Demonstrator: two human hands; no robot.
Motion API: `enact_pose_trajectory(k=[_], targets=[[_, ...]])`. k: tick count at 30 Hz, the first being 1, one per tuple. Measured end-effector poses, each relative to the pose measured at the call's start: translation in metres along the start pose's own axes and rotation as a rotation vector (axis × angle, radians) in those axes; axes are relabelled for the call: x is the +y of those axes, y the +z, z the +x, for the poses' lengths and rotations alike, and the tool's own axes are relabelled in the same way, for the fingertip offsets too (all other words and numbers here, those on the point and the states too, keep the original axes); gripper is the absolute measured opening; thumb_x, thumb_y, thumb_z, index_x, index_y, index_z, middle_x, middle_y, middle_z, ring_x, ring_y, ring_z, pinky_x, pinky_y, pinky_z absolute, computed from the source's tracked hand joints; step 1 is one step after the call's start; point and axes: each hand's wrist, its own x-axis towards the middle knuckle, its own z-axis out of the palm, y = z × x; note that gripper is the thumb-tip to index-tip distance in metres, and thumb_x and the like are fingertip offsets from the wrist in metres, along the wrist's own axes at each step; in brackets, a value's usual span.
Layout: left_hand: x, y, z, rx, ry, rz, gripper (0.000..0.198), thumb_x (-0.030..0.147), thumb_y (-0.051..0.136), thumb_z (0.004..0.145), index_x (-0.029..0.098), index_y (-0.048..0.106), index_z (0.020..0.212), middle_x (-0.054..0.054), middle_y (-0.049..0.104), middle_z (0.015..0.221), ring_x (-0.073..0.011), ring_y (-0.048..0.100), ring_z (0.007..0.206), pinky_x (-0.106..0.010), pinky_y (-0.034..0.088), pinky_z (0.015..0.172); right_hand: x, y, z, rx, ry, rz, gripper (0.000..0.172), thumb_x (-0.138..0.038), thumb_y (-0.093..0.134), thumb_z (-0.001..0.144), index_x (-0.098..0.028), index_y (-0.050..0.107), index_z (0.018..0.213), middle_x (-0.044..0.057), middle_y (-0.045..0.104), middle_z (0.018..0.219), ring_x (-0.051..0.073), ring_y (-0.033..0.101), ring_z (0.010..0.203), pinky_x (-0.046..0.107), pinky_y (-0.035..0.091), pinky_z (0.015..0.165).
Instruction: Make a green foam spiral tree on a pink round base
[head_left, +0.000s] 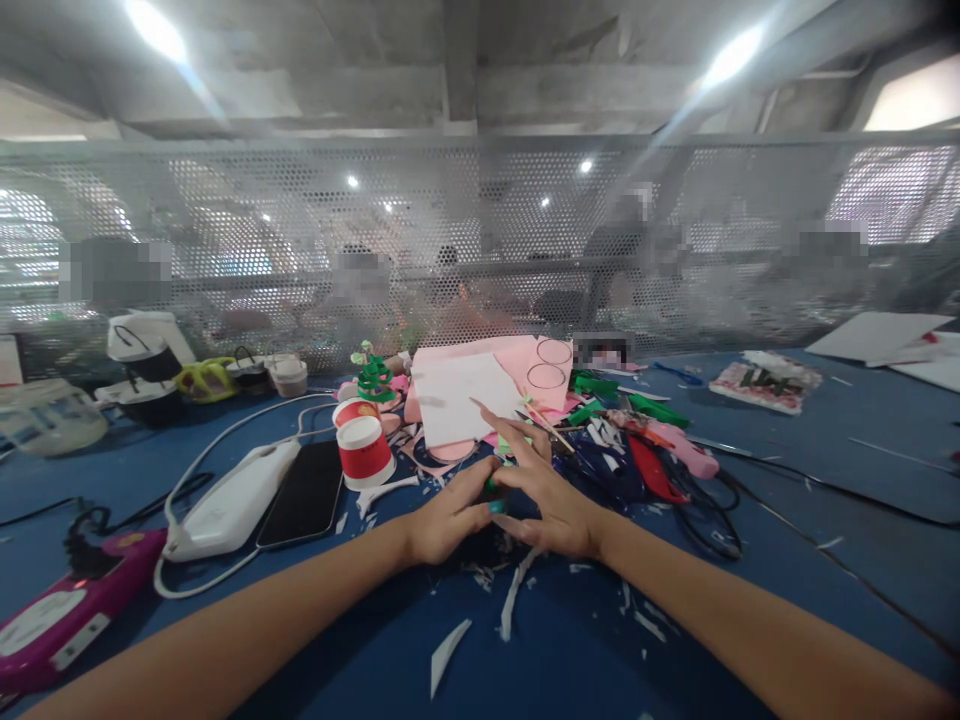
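Note:
Both my hands meet over the blue table (570, 660), just in front of a heap of craft scraps. My left hand (450, 518) is curled, its fingertips pinched on a small green piece (491, 486). My right hand (544, 495) touches the same piece with thumb and lower fingers, while its upper fingers stretch out toward a white sheet (461, 398) lying on pink foam (517, 362). The green piece is mostly hidden between the fingers, and I cannot make out what it is.
A red-and-white paper cup (364, 450), a black phone (304, 494) and a white power bank (234, 500) with cable lie left. A pink glue gun (679, 448), green and red scraps and black cords lie right. White paper trimmings (448, 652) litter the near table. A perforated metal screen (480, 240) stands behind.

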Motion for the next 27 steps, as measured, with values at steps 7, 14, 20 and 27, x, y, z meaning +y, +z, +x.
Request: enact_pose_trajectory(k=[7,14,20,27], targets=[[0.000,0.011,0.002,0.080,0.119,0.278,0.032,0.027,0.049,0.078,0.015,0.041,0.105,-0.012,0.046,0.104,-0.0239,0.045,0.098,-0.042,0.044,0.087,-0.004,-0.002,-0.001,-0.001,0.027,-0.005,0.051,-0.061,0.037,0.084,-0.015,0.060,0.084,0.007,0.000,0.155,0.033,0.016,0.131,0.052,0.015,0.106],[0.002,0.014,0.002,0.153,0.107,0.407,0.030,0.031,0.049,0.078,0.015,0.043,0.103,-0.012,0.048,0.100,-0.0252,0.046,0.096,-0.045,0.045,0.084,-0.005,-0.001,-0.001,-0.003,0.052,-0.025,0.063,-0.066,0.026,0.084,-0.015,0.061,0.096,0.008,0.001,0.155,0.034,0.016,0.130,0.052,0.015,0.106],[-0.005,0.017,0.001,0.256,0.163,0.531,0.049,0.033,0.048,0.082,0.012,0.034,0.124,-0.018,0.050,0.114,-0.0297,0.047,0.110,-0.051,0.043,0.092,-0.007,0.005,-0.001,0.031,0.092,-0.002,0.068,-0.067,0.019,0.085,-0.015,0.061,0.098,0.008,-0.001,0.155,0.033,0.013,0.133,0.052,0.014,0.107],[-0.009,0.023,0.002,0.407,0.283,0.726,0.049,0.025,0.045,0.087,0.009,0.028,0.130,-0.021,0.053,0.116,-0.0301,0.050,0.112,-0.050,0.044,0.093,-0.007,0.014,-0.001,0.103,0.185,0.180,0.067,-0.063,0.016,0.089,-0.020,0.063,0.108,0.004,0.021,0.151,0.026,0.008,0.138,0.046,0.009,0.112]])
